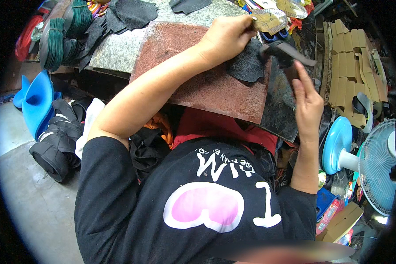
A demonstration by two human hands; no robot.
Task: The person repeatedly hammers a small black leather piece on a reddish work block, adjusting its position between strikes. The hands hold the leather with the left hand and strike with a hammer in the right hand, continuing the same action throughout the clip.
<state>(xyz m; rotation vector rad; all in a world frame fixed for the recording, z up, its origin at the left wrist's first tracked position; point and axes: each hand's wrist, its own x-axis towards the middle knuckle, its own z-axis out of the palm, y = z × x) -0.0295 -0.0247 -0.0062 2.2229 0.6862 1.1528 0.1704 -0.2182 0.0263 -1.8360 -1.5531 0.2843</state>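
**Bench: red-brown board, black leather piece, hammer in right hand**

Surface: pale grey speckled bench (119,55), worn red-brown board (198,94) on it with its near edge toward the person. Dark slab (282,103) just right of the board. One black leather piece (247,66) lies at the board's right side, below the left hand (229,37). Left fingers are curled in narrow; can't tell what, if anything, they pinch. Right hand (309,99) has its fingers wrapped on a dark hammer (289,53), index finger extended, hammer raised near the leather's right edge. Hammer is motion-blurred.

Room: grey floor (53,211) at left, with dark rolled goods (53,160) in a heap and blue curved shapes (38,105) beside the bench. Right side is cluttered: stacked tan cardboard (348,66), a fan (377,154), a light blue round base (337,145), an open tan box (342,222) lower down.

Counts:
- board: 1
- hammer: 1
- leather on board: 1
- larger black scraps (130,15) along the bench's far side: at least 3, incl. one at left by the cord
- dark green cord bundles (53,44): at least 2, bench's far left
- tan sole-shaped pieces (272,22): 2, past the left hand
- fan: 1
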